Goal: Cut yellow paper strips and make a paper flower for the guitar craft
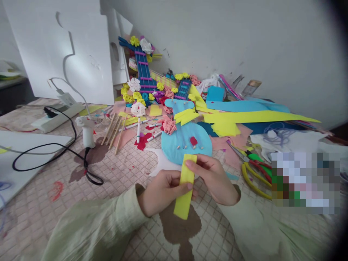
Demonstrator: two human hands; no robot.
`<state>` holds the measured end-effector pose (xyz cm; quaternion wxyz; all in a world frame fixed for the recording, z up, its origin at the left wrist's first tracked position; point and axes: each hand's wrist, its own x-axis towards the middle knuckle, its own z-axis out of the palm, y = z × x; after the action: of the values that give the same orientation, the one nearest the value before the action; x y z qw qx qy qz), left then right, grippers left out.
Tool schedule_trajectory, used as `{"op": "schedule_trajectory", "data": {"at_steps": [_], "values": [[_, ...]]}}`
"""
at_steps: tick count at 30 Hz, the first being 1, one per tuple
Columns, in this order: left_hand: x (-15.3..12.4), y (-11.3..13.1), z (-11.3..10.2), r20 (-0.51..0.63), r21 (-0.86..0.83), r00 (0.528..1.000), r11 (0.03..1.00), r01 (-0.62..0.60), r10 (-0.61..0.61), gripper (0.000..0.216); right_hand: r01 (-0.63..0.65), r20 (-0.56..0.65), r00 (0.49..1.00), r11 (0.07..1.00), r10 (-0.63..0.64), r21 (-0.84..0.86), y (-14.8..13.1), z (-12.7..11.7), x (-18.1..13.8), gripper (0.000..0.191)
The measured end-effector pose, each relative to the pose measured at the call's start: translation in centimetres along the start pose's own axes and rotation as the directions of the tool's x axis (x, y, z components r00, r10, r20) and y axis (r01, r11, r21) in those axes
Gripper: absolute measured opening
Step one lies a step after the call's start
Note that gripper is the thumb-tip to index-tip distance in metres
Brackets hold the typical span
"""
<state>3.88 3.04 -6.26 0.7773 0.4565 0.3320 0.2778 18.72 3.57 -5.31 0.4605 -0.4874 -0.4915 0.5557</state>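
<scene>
Between my hands is a strip of yellow crepe paper point(183, 203), tilted slightly and held above the table. My left hand point(161, 190) pinches it near the middle, thumb on the front. At the top right edge, my right hand point(214, 179) grips it between thumb and fingers; its other fingers are partly hidden behind the strip. Just beyond the hands lies a light blue guitar-shaped craft piece point(187, 136), with a pink paper flower point(169, 125) and small yellow strips point(186, 116) on it.
A white glue gun point(88, 132) stands at left beside wooden sticks point(112, 132), its black cord looping over the table. Yellow-handled pliers point(251, 181) and scissors lie at right. Flower-covered blue craft guitars point(143, 69) lean at the back. Long yellow paper point(258, 116) stretches to the right.
</scene>
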Motion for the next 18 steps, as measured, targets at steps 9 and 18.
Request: {"op": "schedule_trajectory", "data": {"at_steps": [9, 18], "values": [[0.09, -0.05, -0.41, 0.02, -0.06, 0.998, 0.997, 0.054, -0.053, 0.02, 0.042, -0.077, 0.996, 0.999, -0.044, -0.023, -0.08, -0.26, 0.23, 0.017], [0.11, 0.08, -0.29, 0.011, -0.075, 0.996, 0.993, 0.086, -0.086, 0.013, 0.083, -0.109, 0.991, 0.997, -0.084, -0.009, 0.19, -0.46, 0.53, 0.016]]}}
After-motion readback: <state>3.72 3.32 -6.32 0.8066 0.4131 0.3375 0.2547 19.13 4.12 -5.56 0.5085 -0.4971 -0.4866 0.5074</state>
